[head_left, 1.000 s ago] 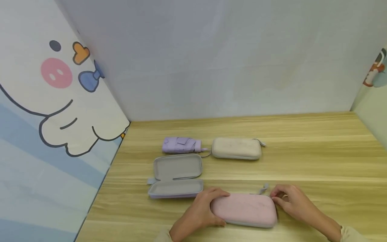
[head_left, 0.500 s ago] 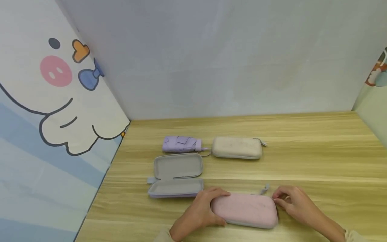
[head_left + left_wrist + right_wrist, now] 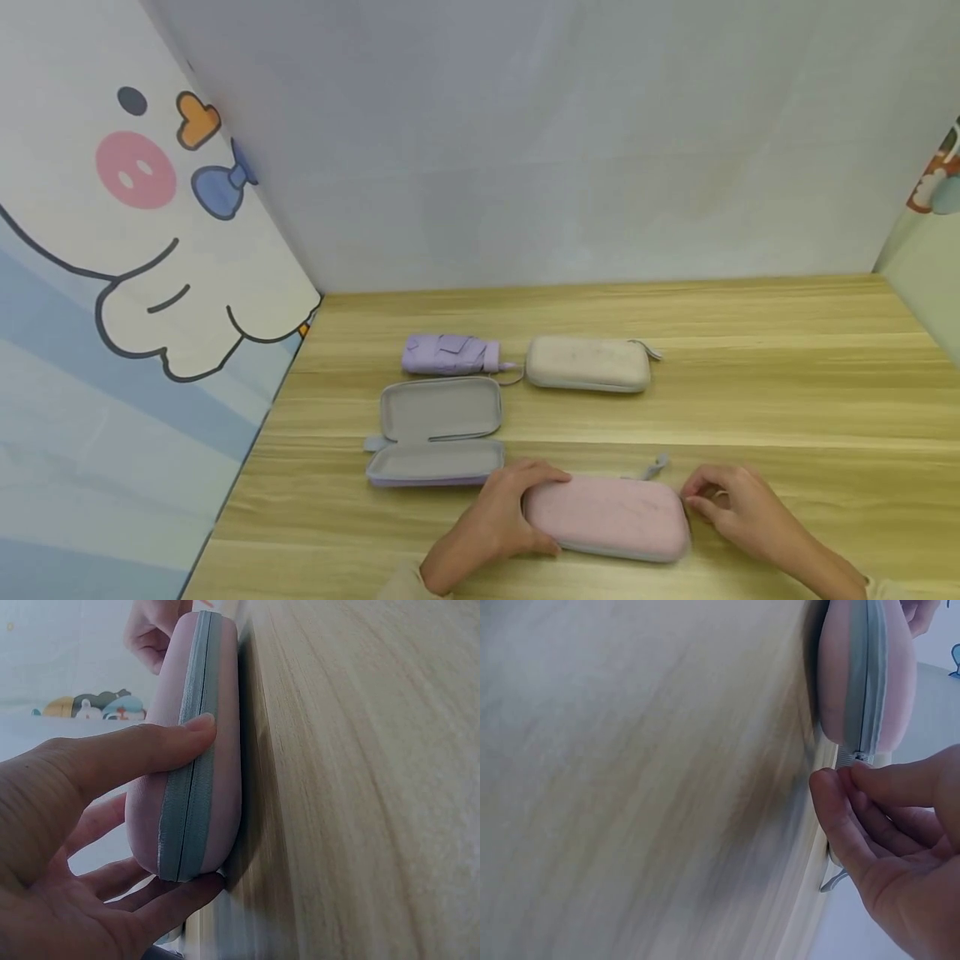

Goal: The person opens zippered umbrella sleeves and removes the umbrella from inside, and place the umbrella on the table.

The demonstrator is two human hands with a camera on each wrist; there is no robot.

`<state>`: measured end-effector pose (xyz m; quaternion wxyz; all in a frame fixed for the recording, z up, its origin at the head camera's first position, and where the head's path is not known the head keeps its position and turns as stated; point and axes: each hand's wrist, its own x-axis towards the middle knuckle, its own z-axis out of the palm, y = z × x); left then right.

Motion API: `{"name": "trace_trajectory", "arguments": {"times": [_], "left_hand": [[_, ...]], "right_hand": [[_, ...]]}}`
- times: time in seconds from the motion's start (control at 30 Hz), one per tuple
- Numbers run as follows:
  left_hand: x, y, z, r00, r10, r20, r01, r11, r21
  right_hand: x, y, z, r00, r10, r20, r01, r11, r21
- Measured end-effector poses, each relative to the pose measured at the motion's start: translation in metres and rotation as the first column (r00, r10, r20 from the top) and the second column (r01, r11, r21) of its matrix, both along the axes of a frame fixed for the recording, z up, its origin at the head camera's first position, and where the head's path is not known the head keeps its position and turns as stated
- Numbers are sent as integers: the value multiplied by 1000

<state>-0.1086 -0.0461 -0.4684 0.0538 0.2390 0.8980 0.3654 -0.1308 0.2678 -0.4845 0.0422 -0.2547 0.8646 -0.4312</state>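
Observation:
A pink zippered hard case (image 3: 607, 517) lies flat on the wooden table. My left hand (image 3: 498, 517) grips its left end, with the thumb on the grey zipper band (image 3: 191, 780) in the left wrist view. At the case's right end, my right hand (image 3: 731, 504) pinches the zipper pull between thumb and finger. In the right wrist view the metal zipper slider (image 3: 861, 756) shows just above those fingertips, and the pull itself is mostly hidden. A grey fabric loop (image 3: 656, 467) sticks out behind the case's back right side.
Left of the pink case stands an unfolded lilac case (image 3: 441, 408) with a grey lining. Behind it lies a folded purple umbrella (image 3: 450, 355) with a wrist cord. A cream case (image 3: 587, 364) lies at its right. A pale wall (image 3: 570, 150) rises behind the table.
My right hand has moved slightly right and toward the front, around the back right corner of the pink case. My left hand keeps its grip in place.

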Motion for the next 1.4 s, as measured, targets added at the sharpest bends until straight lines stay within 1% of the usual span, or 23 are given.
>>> {"name": "trace_trajectory", "arguments": {"times": [0.2, 0.4, 0.6, 0.77, 1.1, 1.2, 1.4], "left_hand": [[-1, 0, -1, 1000, -3, 0, 3, 1000, 2], [-1, -1, -1, 1000, 3, 3, -3, 1000, -4], [0, 0, -1, 1000, 4, -2, -4, 1000, -9], [-1, 0, -1, 1000, 2, 0, -2, 1000, -9], [-2, -2, 0, 1000, 2, 8, -2, 1000, -28], [-2, -2, 1, 1000, 1, 14, -1, 1000, -26], [-2, -2, 1, 1000, -5, 19, 5, 1000, -11]], "right_hand": [[4, 4, -3, 1000, -2, -11, 2, 1000, -3], [4, 6, -7, 999, 23, -42, -24, 999, -38], [6, 7, -6, 999, 28, -31, -29, 998, -49], [8, 7, -6, 999, 30, -43, -32, 998, -62], [9, 8, -6, 998, 58, -37, -61, 995, -78], [10, 9, -7, 997, 59, -43, -62, 995, -78], [11, 10, -9, 997, 78, -24, -80, 992, -96]]}}
